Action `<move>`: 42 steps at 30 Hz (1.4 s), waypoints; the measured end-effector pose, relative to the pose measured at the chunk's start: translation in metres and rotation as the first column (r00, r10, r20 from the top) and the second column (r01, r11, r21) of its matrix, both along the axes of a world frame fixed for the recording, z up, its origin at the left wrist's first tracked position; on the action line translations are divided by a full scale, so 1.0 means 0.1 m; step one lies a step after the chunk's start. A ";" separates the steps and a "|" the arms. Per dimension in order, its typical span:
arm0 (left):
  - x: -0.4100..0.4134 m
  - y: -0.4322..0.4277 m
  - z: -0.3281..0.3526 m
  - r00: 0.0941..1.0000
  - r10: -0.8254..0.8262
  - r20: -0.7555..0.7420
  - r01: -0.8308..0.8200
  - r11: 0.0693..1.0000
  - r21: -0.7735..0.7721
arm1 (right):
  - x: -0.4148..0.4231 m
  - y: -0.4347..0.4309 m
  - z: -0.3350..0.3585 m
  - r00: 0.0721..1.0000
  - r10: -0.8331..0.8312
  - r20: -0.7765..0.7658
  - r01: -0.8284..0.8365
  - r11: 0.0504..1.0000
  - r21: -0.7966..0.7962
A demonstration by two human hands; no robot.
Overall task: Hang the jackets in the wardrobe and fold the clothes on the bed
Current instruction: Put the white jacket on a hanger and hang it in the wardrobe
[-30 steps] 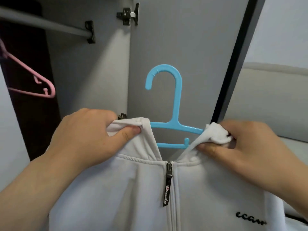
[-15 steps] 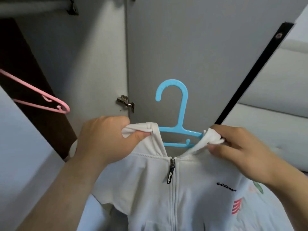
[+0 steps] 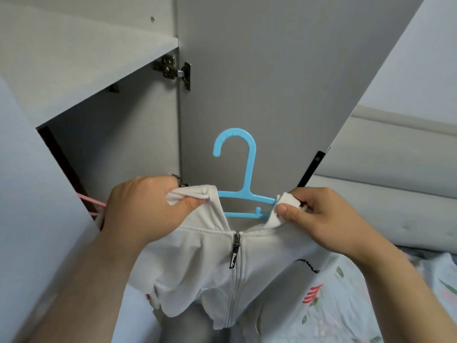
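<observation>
Left hand (image 3: 146, 209) and right hand (image 3: 319, 219) each pinch the white jacket's (image 3: 222, 263) collar, blue hanger (image 3: 243, 184) inside, before the wardrobe door (image 3: 272, 82)

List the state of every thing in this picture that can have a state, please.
White jacket: zipped shut, on the hanger, held up by its collar.
Blue hanger: shoulders inside the jacket, hook free, on no rail.
Wardrobe door: open.
Pink hanger: mostly hidden, only a small part shows.
Left hand: grips the collar.
Right hand: pinches the collar.
</observation>
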State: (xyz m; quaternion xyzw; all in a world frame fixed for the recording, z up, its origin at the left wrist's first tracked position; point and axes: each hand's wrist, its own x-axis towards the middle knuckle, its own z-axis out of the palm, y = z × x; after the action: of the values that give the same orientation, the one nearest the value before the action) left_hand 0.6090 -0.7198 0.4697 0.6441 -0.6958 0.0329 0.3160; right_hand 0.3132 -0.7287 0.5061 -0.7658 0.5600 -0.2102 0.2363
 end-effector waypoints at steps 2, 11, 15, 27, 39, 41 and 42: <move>0.06 -0.03 0.05 1.000 0.016 -0.016 -0.016 1.000 0.015 | 0.06 0.01 0.10 1.000 -0.006 -0.022 0.005 1.000 -0.021; 0.13 -0.11 0.03 0.998 0.018 -0.052 -0.016 0.999 0.052 | 0.11 0.02 0.22 0.998 -0.022 -0.059 0.020 0.999 -0.036; 0.13 -0.08 -0.01 0.996 -0.020 -0.088 0.027 0.997 0.073 | 0.05 0.08 0.25 0.998 0.049 -0.037 -0.046 0.997 0.060; 0.02 -0.34 -0.03 0.992 -0.025 -0.123 0.029 0.999 0.036 | -0.11 -0.07 0.27 0.998 0.046 -0.036 -0.045 0.999 0.027; 0.23 -0.98 -0.40 0.990 -0.040 -0.133 0.009 0.974 -0.226 | 0.35 -0.51 0.04 0.989 0.003 -0.146 -0.017 0.996 -0.093; 0.29 -1.06 -0.48 0.993 0.033 -0.117 -0.060 0.968 -0.244 | 0.45 -0.61 -0.07 0.991 -0.041 -0.131 0.035 0.998 -0.046; 0.32 -1.10 -0.52 0.992 0.058 -0.112 -0.085 0.964 -0.251 | 0.50 -0.67 -0.12 0.987 -0.038 -0.156 0.035 0.999 -0.027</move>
State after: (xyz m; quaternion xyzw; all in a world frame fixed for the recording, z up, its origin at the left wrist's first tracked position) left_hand 0.6406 -0.8295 0.4179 0.6237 -0.6447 0.0999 0.4306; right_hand 0.3630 -0.7953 0.4939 -0.7724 0.5881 -0.1605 0.1782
